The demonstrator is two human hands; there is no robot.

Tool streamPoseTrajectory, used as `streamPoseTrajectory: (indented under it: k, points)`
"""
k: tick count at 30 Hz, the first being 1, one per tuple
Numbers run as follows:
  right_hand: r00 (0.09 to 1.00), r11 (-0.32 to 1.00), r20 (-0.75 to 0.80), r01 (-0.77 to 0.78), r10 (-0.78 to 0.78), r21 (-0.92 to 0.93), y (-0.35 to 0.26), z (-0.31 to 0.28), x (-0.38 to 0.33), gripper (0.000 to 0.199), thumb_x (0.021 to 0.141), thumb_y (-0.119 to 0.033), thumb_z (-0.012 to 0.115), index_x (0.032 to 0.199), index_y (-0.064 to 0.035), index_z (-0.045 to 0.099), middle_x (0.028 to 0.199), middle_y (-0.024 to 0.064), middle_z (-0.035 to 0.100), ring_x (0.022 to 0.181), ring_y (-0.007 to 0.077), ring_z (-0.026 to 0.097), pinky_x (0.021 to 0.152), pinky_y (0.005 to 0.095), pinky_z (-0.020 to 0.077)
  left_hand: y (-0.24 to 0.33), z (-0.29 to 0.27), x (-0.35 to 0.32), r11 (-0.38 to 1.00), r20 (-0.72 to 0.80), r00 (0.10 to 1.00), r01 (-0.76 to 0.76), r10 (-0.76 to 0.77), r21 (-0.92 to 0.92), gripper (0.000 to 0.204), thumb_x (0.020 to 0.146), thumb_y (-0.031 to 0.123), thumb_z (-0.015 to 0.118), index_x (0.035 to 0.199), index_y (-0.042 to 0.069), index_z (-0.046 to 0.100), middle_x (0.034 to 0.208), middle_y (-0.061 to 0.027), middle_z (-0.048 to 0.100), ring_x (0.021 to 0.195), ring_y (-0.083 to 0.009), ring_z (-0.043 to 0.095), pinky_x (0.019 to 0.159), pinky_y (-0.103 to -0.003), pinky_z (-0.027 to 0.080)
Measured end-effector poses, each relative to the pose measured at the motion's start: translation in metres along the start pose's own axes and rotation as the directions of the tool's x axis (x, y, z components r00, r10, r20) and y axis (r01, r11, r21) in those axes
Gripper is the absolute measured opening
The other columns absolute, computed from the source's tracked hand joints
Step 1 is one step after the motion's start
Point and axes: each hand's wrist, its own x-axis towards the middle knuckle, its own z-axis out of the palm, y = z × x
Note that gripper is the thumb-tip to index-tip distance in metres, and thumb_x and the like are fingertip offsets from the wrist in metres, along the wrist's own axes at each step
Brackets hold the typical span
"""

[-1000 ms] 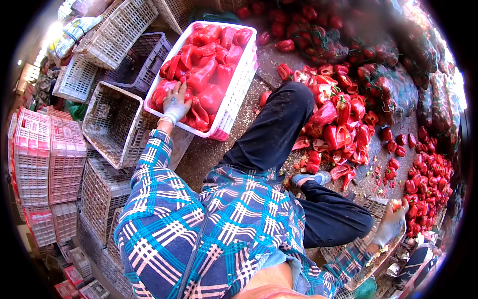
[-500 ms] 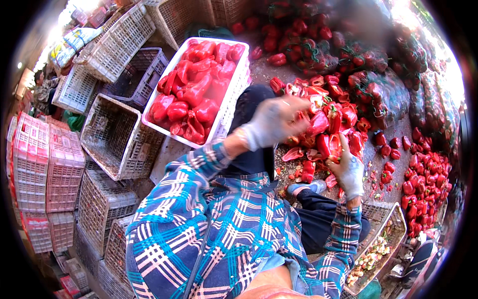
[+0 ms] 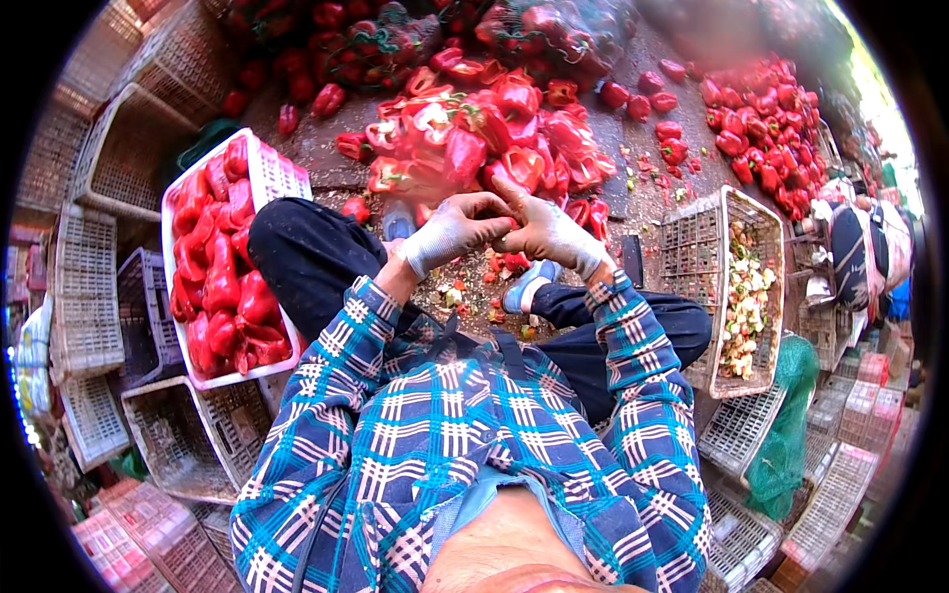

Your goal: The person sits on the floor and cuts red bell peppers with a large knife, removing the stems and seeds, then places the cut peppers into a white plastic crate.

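In front of my body, my left hand (image 3: 453, 231) and my right hand (image 3: 556, 233) meet at the fingertips. Both wear pale grey gloves that leave the fingers bare. The left fingers are curled toward the thumb; the right thumb and fingers close around the left fingertips. Whatever lies between them, if anything, is too small to make out. Just beyond my hands lies a heap of red bell peppers (image 3: 465, 156), several cut open. To the left, a white plastic crate (image 3: 280, 176) holds glossy red peppers (image 3: 219, 282), hollowed or halved where their openings show.
A crate (image 3: 704, 237) of pale pepper cores (image 3: 748, 308) stands by my right knee. Whole red peppers (image 3: 766, 133) are piled far right; netted sacks (image 3: 559, 35) lie at the back. Empty crates (image 3: 178, 435) crowd the left. Green netting (image 3: 786, 435) hangs at right.
My hands have come together from apart, drawing back from the heap toward my body. The view has swung to the right, so the heap and crates sit further left.
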Motion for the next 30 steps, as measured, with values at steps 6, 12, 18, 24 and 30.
streamPoseTrajectory:
  k: [6,12,18,24,30]
  points:
    - [0.939,0.926,-0.332,-0.199,0.087,-0.321,0.021,0.016,-0.018,0.091,0.082,-0.030,0.069,0.160,-0.0200,0.022,0.117,0.0231,0.069,0.100,0.0403,0.069,0.087,0.0469,0.0535,-0.021,0.022,0.016,0.957,-0.182,0.972,-0.094,0.148,0.273,0.016,0.094,0.015,0.071,0.102,0.002,0.070,0.093,-0.0042,0.070,0.085,-0.0097,0.064,0.074,-0.028,0.053]
    - [0.769,0.741,-0.620,-0.507,0.157,-0.441,0.028,0.016,-0.027,0.083,0.085,-0.034,0.067,0.156,-0.0194,0.028,0.086,0.0236,0.071,0.080,0.0411,0.071,0.073,0.0511,0.0548,-0.062,0.032,0.042,0.997,-0.369,0.928,-0.036,0.057,0.064,0.013,0.093,0.017,0.070,0.094,0.004,0.071,0.077,-0.0067,0.069,0.067,-0.0151,0.066,0.061,-0.030,0.052]
    - [0.273,0.651,-0.911,-0.638,-0.309,-0.411,0.024,-0.130,-0.136,0.072,0.088,-0.033,0.072,0.152,-0.0183,0.042,0.096,0.0224,0.072,0.085,0.0380,0.071,0.076,0.0476,0.0546,-0.089,-0.045,0.101,0.999,-0.745,0.666,-0.021,-0.006,-0.027,0.013,0.088,0.016,0.072,0.089,0.003,0.072,0.077,-0.0065,0.071,0.067,-0.0154,0.065,0.063,-0.030,0.052]
    - [-0.104,0.490,-0.973,-0.872,-0.207,-0.011,0.078,-0.292,-0.306,0.053,0.093,-0.037,0.053,0.139,-0.0093,0.056,0.120,0.0217,0.069,0.109,0.0396,0.067,0.090,0.0491,0.0508,-0.123,-0.076,0.156,0.792,-0.784,0.549,0.322,0.290,0.518,0.029,0.091,0.032,0.061,0.092,0.005,0.071,0.097,-0.0212,0.070,0.092,-0.0404,0.068,0.080,-0.049,0.054]
    - [-0.227,0.226,-0.968,-0.954,-0.108,0.199,0.122,-0.290,-0.364,0.050,0.093,-0.035,0.050,0.134,-0.0081,0.056,0.121,0.0239,0.067,0.110,0.0411,0.065,0.093,0.0520,0.0495,-0.151,-0.086,0.168,0.542,-0.732,0.593,0.514,0.336,0.665,0.040,0.092,0.047,0.060,0.111,0.012,0.066,0.111,-0.0196,0.066,0.097,-0.0417,0.066,0.081,-0.052,0.053]
